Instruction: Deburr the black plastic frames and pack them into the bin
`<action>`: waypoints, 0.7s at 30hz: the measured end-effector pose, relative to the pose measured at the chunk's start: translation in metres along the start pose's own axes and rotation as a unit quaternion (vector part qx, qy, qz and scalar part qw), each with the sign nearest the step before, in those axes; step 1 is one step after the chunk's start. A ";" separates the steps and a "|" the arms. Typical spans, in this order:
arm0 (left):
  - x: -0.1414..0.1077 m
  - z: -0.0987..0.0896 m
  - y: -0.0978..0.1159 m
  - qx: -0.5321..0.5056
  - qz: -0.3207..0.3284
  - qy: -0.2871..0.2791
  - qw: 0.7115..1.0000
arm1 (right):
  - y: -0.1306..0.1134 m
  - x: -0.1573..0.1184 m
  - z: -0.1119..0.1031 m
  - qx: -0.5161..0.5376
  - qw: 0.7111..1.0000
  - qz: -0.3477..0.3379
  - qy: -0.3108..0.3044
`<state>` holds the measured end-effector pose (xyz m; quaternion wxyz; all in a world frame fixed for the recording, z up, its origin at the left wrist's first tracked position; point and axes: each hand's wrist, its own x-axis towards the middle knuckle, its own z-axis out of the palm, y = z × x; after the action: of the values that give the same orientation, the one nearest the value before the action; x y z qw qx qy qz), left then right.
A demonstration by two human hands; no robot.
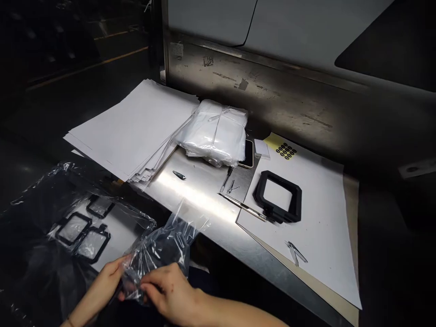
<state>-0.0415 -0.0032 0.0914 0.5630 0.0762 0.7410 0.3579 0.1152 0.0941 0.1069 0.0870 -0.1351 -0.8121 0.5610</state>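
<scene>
In the lower middle of the head view, a clear plastic bag is crumpled between my two hands. My left hand grips its left edge, fingers partly hidden behind the film. Thumb and fingers of my right hand pinch the bag's near edge. Whether anything is inside the bag, I cannot tell. To the left, several black square frames lie on a white sheet, inside or under a large sheet of clear plastic. Another black frame rests on white paper at the right.
A stack of white sheets and a tied bundle of clear bags lie on the metal table. Nearby are a phone, a yellow sheet of black stickers, small snips and a metal wall.
</scene>
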 end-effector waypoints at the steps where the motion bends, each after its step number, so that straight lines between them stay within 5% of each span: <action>1: 0.000 0.001 -0.005 -0.006 -0.021 0.007 1.000 | 0.000 0.001 -0.001 -0.023 1.000 -0.008 -0.003; 7: -0.003 -0.003 -0.042 -0.048 -0.113 0.050 0.991 | 0.004 -0.031 -0.010 -0.202 0.978 0.053 0.002; 13: 0.003 0.011 -0.033 0.052 -0.105 -0.041 0.992 | 0.009 -0.033 -0.033 -0.209 0.971 0.070 0.089; 17: -0.008 0.009 -0.017 0.013 -0.115 -0.145 0.983 | 0.000 -0.028 -0.055 -0.086 0.982 0.063 0.154; 21: 0.002 0.012 -0.005 -0.226 -0.251 -0.256 0.906 | -0.009 -0.021 -0.048 0.063 0.989 -0.022 0.134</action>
<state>-0.0294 -0.0007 0.0853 0.8065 -0.1524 0.4657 0.3308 0.1484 0.1267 0.1321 0.2155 -0.1856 -0.7592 0.5855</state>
